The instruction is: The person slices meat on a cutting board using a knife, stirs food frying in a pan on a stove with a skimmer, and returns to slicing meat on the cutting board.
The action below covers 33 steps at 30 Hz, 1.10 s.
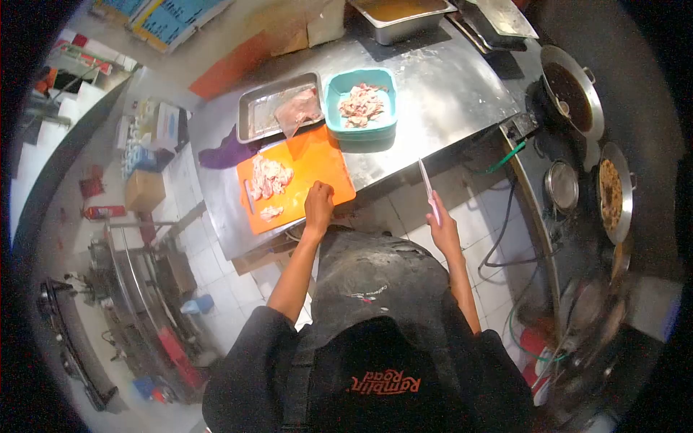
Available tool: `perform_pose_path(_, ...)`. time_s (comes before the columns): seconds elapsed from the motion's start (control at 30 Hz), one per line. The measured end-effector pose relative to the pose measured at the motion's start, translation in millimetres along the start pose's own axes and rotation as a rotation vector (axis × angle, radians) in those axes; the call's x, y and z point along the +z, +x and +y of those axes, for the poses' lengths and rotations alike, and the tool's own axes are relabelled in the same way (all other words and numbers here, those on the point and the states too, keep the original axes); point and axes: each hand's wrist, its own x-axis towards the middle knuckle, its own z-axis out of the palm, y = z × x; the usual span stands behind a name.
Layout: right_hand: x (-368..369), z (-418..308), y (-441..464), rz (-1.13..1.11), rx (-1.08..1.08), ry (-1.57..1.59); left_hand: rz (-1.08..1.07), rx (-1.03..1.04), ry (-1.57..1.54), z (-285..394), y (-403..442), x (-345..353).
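In the head view my right hand [442, 229] grips a knife [426, 186] by its pale pink handle, the blade pointing away from me, beyond the table's front edge. My left hand [319, 203] is closed, fingers curled down at the near right part of the orange cutting board [317, 159]. Whatever its fingers hold, if anything, is hidden. On the board's left side lies a pile of cut raw meat [270, 178], with a smaller bit [271, 213] nearer me. Behind the board, a teal tub [361, 134] contains more cut meat [363, 105]. A large meat piece [298, 110] lies in a metal tray [258, 94].
A purple cloth [225, 152] lies left of the tray on the steel table [440, 94]. At the back stands a metal pan of brownish liquid [404, 27]. On the right are a wok of dark liquid [567, 94], another pan of food [611, 191] and a green hose [507, 157].
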Motion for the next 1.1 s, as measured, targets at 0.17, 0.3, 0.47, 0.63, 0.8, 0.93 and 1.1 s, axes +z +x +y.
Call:
perform_pose_path(0.17,-6.7,-7.5,6.1,-0.064,0.016,-0.079,0.219,0.044,-0.234,22.1,35.0,-22.1)
perform_pose_path(0.3,-13.5,-29.9,-0.2,-0.107,0.095,-0.014,0.562,0.421,-0.412,135.4,119.4,-104.2)
perform_pose_path(0.47,1.8,-18.4,-11.6,-0.082,0.085,-0.039,0.297,0.611,-0.318,127.3,181.7,-59.5)
perform_pose_path(0.63,12.8,-9.1,-9.9,0.044,0.111,0.053,0.337,0.060,-0.442,42.0,67.5,-76.9)
perform_pose_path(0.8,30.7,-0.8,3.1,0.003,-0.045,0.033,0.308,-0.158,0.089,-117.0,-44.5,-109.9)
perform_pose_path(0.93,40.9,-41.4,22.9,-0.134,-0.009,0.067,0.050,-0.056,0.141,-144.8,-64.3,-129.7)
perform_pose_path(1.1,62.5,-71.6,38.1,-0.082,-0.185,-0.030,-0.093,-0.375,-0.389,-110.3,-42.4,-134.7)
